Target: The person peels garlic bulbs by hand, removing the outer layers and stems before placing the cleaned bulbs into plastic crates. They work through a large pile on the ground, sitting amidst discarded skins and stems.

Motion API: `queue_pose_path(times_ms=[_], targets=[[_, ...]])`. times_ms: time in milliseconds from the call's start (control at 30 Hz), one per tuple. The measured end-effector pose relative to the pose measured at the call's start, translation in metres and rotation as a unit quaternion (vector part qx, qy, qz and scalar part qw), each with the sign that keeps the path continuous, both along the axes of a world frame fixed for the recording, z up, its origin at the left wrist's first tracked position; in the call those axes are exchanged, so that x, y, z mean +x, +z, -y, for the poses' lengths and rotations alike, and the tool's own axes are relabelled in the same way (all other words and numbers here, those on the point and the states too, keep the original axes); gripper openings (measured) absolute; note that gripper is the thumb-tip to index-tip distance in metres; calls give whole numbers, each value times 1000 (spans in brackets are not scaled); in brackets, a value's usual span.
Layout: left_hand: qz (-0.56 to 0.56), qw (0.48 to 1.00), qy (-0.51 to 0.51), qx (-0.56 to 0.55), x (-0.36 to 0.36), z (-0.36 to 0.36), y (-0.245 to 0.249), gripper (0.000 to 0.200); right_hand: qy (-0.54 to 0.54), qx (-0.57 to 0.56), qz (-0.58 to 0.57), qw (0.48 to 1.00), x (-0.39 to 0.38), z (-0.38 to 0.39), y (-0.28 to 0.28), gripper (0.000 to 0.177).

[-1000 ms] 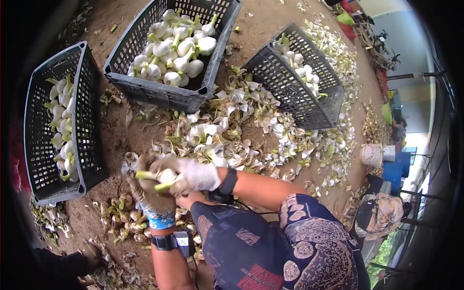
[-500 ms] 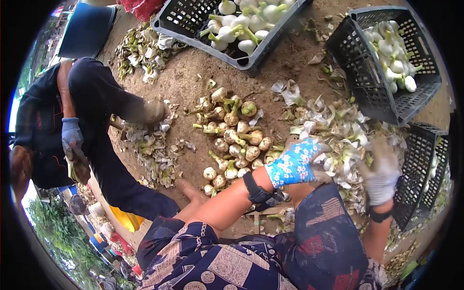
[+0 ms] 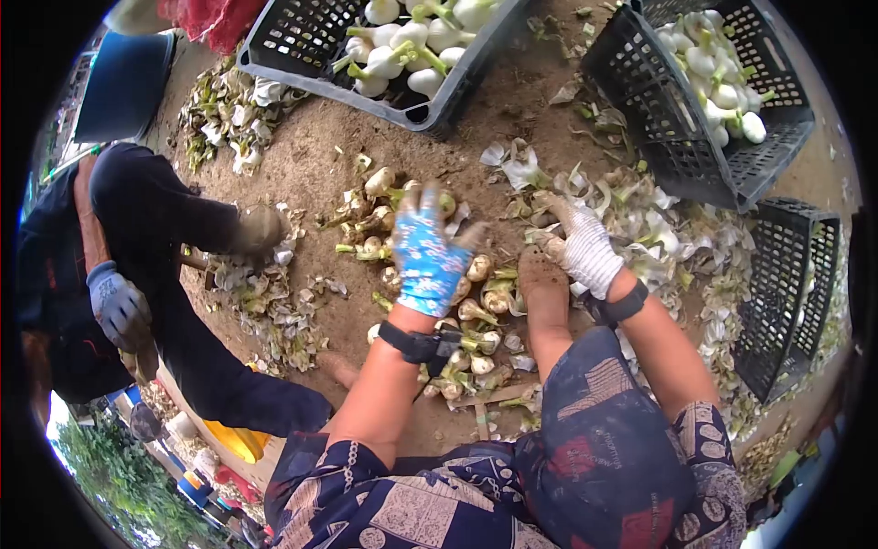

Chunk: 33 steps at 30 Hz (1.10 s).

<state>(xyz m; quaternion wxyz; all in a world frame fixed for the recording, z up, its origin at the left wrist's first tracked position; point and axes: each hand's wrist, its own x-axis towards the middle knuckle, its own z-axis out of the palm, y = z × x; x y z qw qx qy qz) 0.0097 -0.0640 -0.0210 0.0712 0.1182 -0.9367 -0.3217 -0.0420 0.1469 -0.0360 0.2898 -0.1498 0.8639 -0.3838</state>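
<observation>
My left hand (image 3: 428,256), in a blue flowered glove, reaches over a pile of unpeeled garlic bulbs (image 3: 477,311) on the ground. Its fingers are spread, and nothing shows in its grasp. In a whitish knitted glove, my right hand (image 3: 585,242) hangs above my bare foot (image 3: 541,291), beside the heap of peeled skins (image 3: 658,229). The fingers of that hand are apart and hold nothing. Some bulbs lie hidden under my left hand and wrist.
A black crate (image 3: 430,119) of white garlic stands at the top, with another garlic crate (image 3: 677,137) at upper right and a third crate (image 3: 777,302) below it. A co-worker's gloved hand (image 3: 119,306) is at the left, near a blue tub (image 3: 123,87).
My left hand has moved left and up, from near the skins to over the bulbs. My right hand has come left and up from the right-hand crate. The whole view has shifted slightly.
</observation>
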Motion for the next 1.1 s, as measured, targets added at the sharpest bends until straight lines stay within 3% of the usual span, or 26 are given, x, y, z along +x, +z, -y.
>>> queue_pose_path(times_ms=[33,67,133,200,267,333,400,433,467,500,533,567,600,633,667,700,733,800,867,1100], targets=[[41,995,24,-85,0,15,-27,62,-2,-9,-32,999,8,-5,-23,53],[116,993,-7,-37,-2,28,-50,52,38,19,-38,998,9,3,-13,56],[134,985,-86,-74,-8,35,-74,34,91,52,-11,994,10,16,2,58],[109,980,-57,153,-21,30,-69,21,91,33,-18,995,11,17,-4,63],[178,912,-75,363,-23,16,-31,28,62,-40,-105,992,8,17,-8,69],[172,856,-122,472,-25,4,-1,31,63,-59,-60,994,3,15,3,70],[134,808,-61,570,-25,-6,15,43,98,-124,-18,987,1,15,19,69],[116,795,-24,594,-24,-13,15,49,32,-165,87,982,-2,16,37,65],[98,781,13,617,-23,-20,16,57,-39,-164,37,985,4,12,29,66],[55,804,-26,592,-23,-28,8,72,-121,-335,167,919,7,14,34,66],[64,805,-41,589,-16,-37,5,77,-195,-487,287,801,8,16,38,65],[65,830,-62,551,-10,-46,1,74,-205,-500,298,787,7,15,41,60],[67,853,-82,511,-7,-55,7,72,-207,-500,296,787,4,11,44,60],[121,761,25,637,0,-66,15,63,-168,-444,271,837,1,5,49,56],[125,760,27,637,2,-69,14,63,-129,-385,246,880,-1,0,50,52],[87,793,0,603,3,-70,12,58,-120,-249,186,943,-5,-4,54,46],[47,822,-28,567,2,-71,10,54,-160,-295,184,924,-6,-7,62,38],[42,844,-52,532,-4,-69,7,57,-145,-191,163,957,-8,-15,50,30],[-61,950,-191,238,-6,-65,12,66,-132,-170,130,968,-6,-17,49,28],[-18,956,-227,184,-10,-57,18,71,-119,-214,96,965,-2,-20,48,19]])
